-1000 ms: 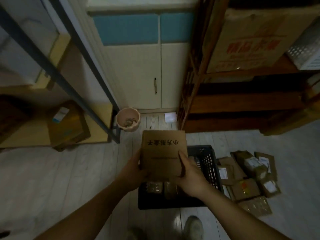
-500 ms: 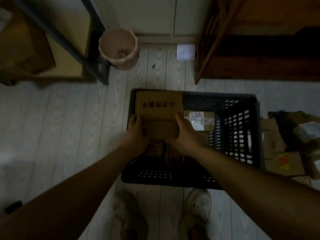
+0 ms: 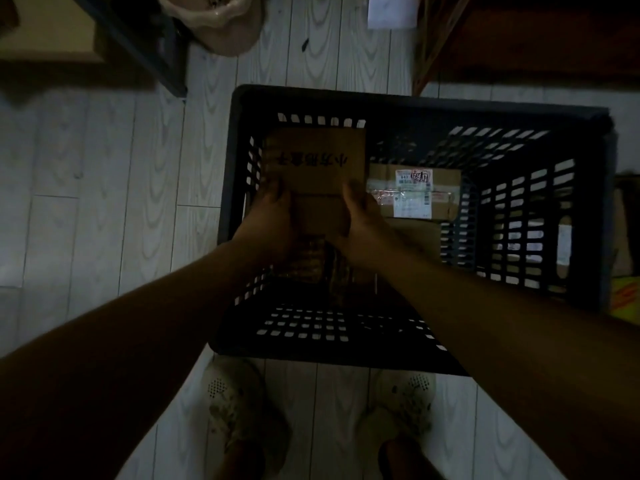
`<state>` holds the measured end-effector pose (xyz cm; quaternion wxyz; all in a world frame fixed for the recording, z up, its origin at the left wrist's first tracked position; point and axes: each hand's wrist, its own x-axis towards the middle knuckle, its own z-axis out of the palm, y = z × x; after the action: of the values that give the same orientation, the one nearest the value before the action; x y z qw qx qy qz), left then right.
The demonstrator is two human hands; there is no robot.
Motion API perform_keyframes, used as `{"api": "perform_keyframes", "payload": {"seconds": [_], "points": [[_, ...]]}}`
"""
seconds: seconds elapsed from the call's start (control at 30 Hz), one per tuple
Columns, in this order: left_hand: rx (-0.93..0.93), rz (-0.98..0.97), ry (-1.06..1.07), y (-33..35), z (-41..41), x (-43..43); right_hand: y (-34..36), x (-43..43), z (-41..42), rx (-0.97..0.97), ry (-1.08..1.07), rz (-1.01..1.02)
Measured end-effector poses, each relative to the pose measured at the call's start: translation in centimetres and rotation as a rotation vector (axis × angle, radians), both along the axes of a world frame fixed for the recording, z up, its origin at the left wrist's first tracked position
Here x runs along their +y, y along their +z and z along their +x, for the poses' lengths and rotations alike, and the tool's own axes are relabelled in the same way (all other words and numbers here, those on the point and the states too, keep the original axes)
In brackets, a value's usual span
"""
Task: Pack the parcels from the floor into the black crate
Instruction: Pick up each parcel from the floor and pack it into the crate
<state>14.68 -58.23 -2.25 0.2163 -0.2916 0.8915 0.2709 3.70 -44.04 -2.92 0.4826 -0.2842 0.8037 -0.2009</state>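
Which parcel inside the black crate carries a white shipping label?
The taped parcel lying right of the box gripped by the left hand and right hand; that box shows only printed black characters, no label.

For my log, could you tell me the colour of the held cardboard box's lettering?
Black, on the brown cardboard box; head view.

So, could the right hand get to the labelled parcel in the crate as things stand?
Probably yes: the labelled parcel lies uncovered right beside the right hand. But that hand and the left hand grip the printed box, so it is not free.
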Motion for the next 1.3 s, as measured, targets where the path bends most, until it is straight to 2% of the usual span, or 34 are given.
{"api": "perform_keyframes", "payload": {"seconds": [0.13,0.27,0.5,0.7,0.9,1.1,1.3], "points": [[-0.050,0.090,0.085,4.5,-0.1,-0.2,4.4,0.2,-1.0,-0.062,-0.023,0.084],[-0.030,0.192,0.152,13.8,0.5,0.6,12.5,1.6,-1.2,-0.007,0.031,0.088],[-0.089,0.232,0.200,37.0,1.6,5.0,33.0,4.8,0.5,0.036,0.069,0.076],[0.012,0.222,0.257,51.7,4.6,9.1,46.9,9.9,0.9,0.125,0.072,0.027],[0.138,0.118,0.163,59.5,4.7,12.5,55.5,16.2,1.2,0.276,-0.078,-0.011],[0.266,0.141,-0.120,65.2,2.0,17.5,62.2,24.8,3.5,0.451,-0.284,0.069],[0.295,0.211,-0.313,69.5,-0.5,26.5,67.1,35.2,5.0,0.551,-0.438,0.115]]}}
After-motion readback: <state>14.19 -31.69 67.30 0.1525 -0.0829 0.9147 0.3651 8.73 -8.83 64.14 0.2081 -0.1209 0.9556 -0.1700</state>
